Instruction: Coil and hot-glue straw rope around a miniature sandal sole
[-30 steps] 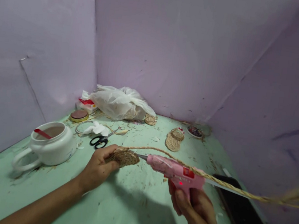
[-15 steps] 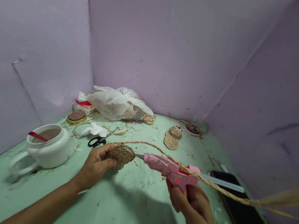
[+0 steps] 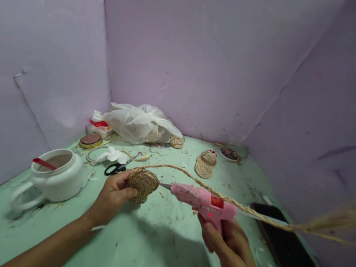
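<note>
My left hand (image 3: 110, 199) is closed on a small woven straw coil (image 3: 143, 184), held tilted above the green floor. A braided straw rope (image 3: 222, 194) runs from the coil to the right, out past the frame edge. My right hand (image 3: 221, 240) grips a pink glue gun (image 3: 203, 200) by its handle. The gun's metal nozzle points left and sits almost at the coil's right edge. A red light glows on the gun's body.
A white jar with a red stick (image 3: 54, 174) stands at the left. Black scissors (image 3: 116, 168), a white plastic bag (image 3: 140, 123), a woven sandal shape (image 3: 205, 165) and a round tin lid (image 3: 91, 140) lie farther back. A dark phone (image 3: 281, 243) rests at the right. Purple walls enclose the area.
My left hand has turned the coil more upright and drawn it slightly left. The glue gun stays close to the coil's edge. The rope has lifted a little.
</note>
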The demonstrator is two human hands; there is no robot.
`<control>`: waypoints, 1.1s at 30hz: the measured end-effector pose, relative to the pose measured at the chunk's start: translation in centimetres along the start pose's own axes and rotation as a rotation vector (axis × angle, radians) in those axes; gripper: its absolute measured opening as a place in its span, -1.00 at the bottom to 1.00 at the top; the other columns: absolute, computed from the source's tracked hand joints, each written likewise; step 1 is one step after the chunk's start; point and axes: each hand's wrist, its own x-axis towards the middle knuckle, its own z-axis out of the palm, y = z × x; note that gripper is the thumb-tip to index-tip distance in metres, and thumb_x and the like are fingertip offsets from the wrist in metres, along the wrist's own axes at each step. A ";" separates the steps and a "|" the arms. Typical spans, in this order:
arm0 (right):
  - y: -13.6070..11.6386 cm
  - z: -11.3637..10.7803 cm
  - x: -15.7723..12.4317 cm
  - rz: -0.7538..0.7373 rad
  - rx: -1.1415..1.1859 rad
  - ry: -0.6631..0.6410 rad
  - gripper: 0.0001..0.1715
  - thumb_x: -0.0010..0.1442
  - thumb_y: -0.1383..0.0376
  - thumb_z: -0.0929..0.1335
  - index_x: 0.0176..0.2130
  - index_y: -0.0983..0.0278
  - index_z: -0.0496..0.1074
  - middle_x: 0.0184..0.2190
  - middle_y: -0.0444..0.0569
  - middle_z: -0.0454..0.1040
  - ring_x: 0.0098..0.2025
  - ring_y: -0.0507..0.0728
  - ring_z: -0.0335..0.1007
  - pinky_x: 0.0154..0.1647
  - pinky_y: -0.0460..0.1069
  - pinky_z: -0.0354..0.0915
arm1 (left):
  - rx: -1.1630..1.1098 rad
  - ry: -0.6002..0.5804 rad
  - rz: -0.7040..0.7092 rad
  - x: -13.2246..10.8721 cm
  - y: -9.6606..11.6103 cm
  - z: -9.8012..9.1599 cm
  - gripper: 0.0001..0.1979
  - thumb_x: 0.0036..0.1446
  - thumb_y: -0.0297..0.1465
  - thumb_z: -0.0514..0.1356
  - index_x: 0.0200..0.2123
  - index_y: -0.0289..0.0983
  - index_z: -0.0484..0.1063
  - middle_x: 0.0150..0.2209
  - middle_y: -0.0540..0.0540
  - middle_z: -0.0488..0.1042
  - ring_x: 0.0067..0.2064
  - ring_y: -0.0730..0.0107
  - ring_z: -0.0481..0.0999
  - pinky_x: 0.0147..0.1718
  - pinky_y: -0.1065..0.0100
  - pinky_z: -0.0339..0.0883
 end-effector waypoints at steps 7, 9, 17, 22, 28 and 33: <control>-0.7 0.4 0.5 0.103 0.099 -0.091 -0.57 0.09 -0.03 0.29 -0.44 0.29 0.40 -0.69 -0.19 0.21 -0.63 0.00 0.06 -0.61 -0.08 0.03 | -0.060 -0.005 -0.016 0.2 -0.3 -0.1 -0.60 -0.21 -0.48 0.23 -0.18 -0.35 0.44 -0.33 -0.10 0.55 -0.30 0.22 0.49 -0.34 0.27 0.36; -0.3 0.5 1.4 0.178 0.176 -0.063 -0.58 0.07 -0.02 0.31 -0.41 0.30 0.38 -0.71 -0.21 0.23 -0.67 -0.03 0.05 -0.65 -0.10 0.00 | -0.042 -0.007 -0.021 0.3 -0.3 -0.1 -0.61 -0.21 -0.49 0.22 -0.19 -0.35 0.44 -0.33 -0.10 0.55 -0.29 0.22 0.48 -0.33 0.28 0.34; 3.8 -1.4 6.8 0.320 0.048 0.198 -0.62 -0.14 0.01 0.40 -0.62 0.26 0.38 -0.74 -0.13 0.33 -0.69 0.05 0.21 -0.69 -0.05 0.18 | 0.087 -0.064 -0.025 -0.2 -0.4 0.5 -0.70 -0.21 -0.45 0.19 -0.29 -0.34 0.45 -0.39 -0.03 0.49 -0.33 0.31 0.41 -0.33 0.34 0.26; 0.9 -2.5 6.0 0.194 -0.244 0.107 -0.70 -0.17 0.26 0.46 -0.77 0.20 0.35 -0.84 -0.18 0.22 -0.75 -0.01 0.06 -0.73 -0.09 -0.06 | 0.218 -0.083 -0.006 -0.9 0.1 0.7 -0.82 -0.16 -0.41 0.15 -0.40 -0.33 0.40 -0.44 -0.01 0.41 -0.38 0.36 0.34 -0.43 0.38 0.19; -5.8 0.5 1.9 -0.467 -0.497 -0.139 -0.82 0.05 0.31 0.38 -0.29 0.11 0.55 -0.38 -0.04 0.57 -0.37 0.17 0.47 -0.37 0.02 0.34 | 0.344 -0.078 0.054 -1.0 0.4 0.5 -0.73 -0.12 -0.38 0.12 -0.29 -0.34 0.43 -0.41 -0.04 0.43 -0.38 0.34 0.33 -0.44 0.38 0.16; -6.3 2.5 4.1 -0.741 -0.627 -0.006 -0.64 0.19 0.42 0.24 -0.03 0.23 0.41 -0.09 0.06 0.49 -0.06 0.23 0.37 -0.04 0.19 0.27 | 0.398 -0.106 0.085 -0.9 0.1 0.5 -0.74 -0.09 -0.39 0.11 -0.29 -0.34 0.44 -0.36 -0.06 0.46 -0.31 0.29 0.37 -0.38 0.37 0.20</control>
